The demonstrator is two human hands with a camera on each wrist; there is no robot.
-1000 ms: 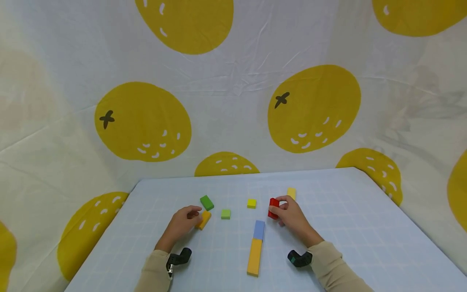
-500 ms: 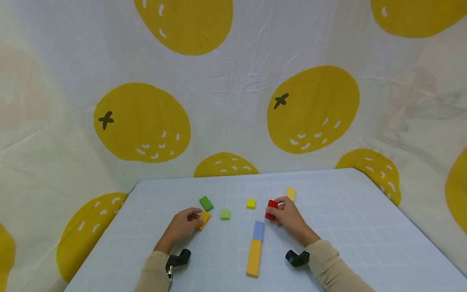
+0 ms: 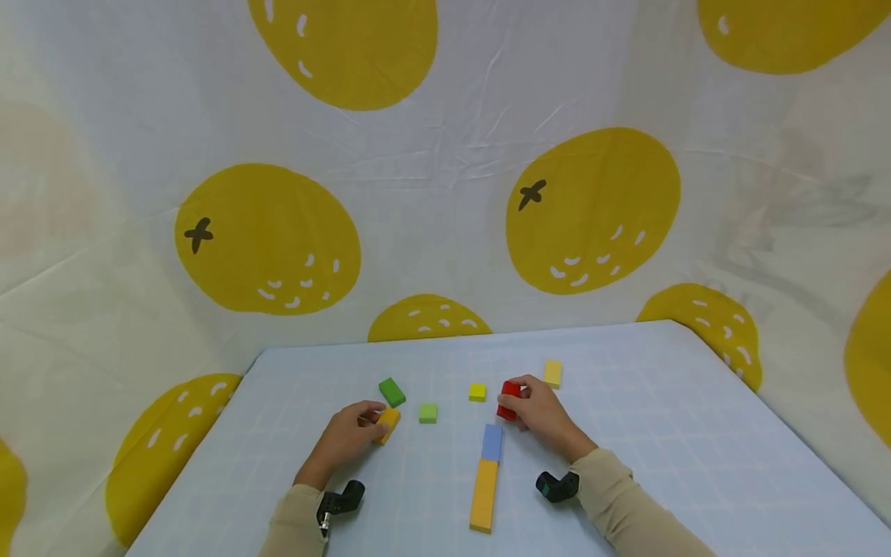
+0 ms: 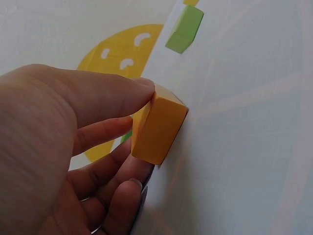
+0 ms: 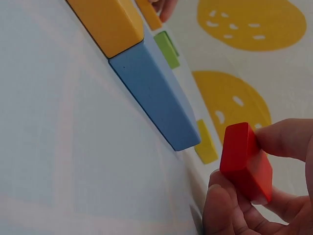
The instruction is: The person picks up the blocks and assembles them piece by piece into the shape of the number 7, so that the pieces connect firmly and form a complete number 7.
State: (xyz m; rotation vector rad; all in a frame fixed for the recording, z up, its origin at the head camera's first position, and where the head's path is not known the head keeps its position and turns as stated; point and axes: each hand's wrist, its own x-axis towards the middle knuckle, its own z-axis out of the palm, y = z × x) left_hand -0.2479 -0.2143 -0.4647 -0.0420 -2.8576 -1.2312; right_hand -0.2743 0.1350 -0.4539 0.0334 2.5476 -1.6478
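Observation:
My right hand [image 3: 543,414] pinches a red block [image 5: 244,161] between thumb and fingers, just beyond the far end of a blue block [image 3: 492,442]. That blue block lies end to end with a long orange block [image 3: 483,495], and the two form a line pointing away from me. On the left, my left hand [image 3: 346,437] holds a smaller orange block [image 4: 161,127] by its sides, thumb on one face and fingers on the other. Part of this block is covered by the thumb and fingers in the left wrist view.
Past the left hand lies a dark green block [image 3: 392,392], with a light green block [image 3: 428,413] to its right. A bright yellow block [image 3: 477,392] sits left of the red one. Farther back is a pale yellow block [image 3: 552,374]. A fruit-print cloth [image 3: 431,232] hangs behind the table.
My right hand has carried the red block a little left, toward the far end of the blue block. My left hand stays at the smaller orange block. The head view has shifted slightly.

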